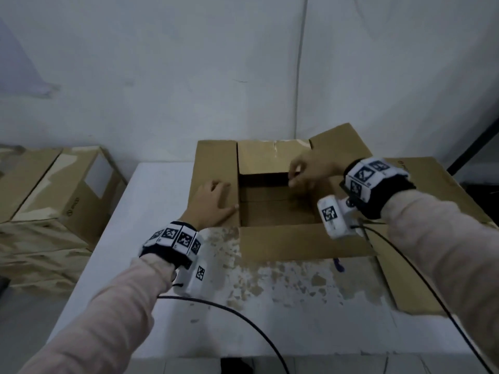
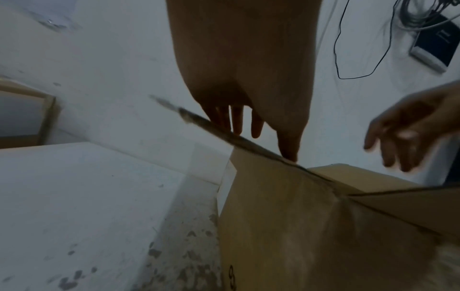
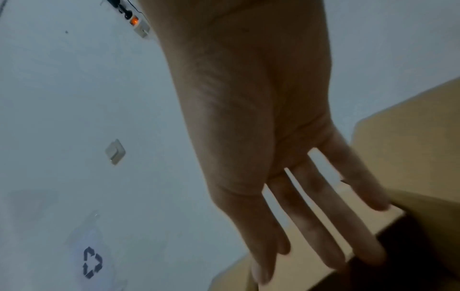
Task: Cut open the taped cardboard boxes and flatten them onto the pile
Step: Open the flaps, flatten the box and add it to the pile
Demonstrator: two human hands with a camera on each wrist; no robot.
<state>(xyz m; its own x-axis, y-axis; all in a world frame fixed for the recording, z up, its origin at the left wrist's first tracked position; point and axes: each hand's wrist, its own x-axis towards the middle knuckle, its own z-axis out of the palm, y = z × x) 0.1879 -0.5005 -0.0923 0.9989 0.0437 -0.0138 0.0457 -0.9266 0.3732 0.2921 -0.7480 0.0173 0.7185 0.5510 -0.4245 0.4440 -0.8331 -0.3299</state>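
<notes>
**Inspector:** Position of the box?

**Assistant:** On the table, open, flaps spread outward. Left hand lies flat on the left flap, fingers straight and together. Right hand reaches over the opening toward the far flap, fingers spread, holding nothing.

**Inspector:** Recommendation?

**Assistant:** Keep the left flap pinned; collapse opposite corners along the creases, likely after freeing the bottom seam. More boxes wait at left.
</notes>
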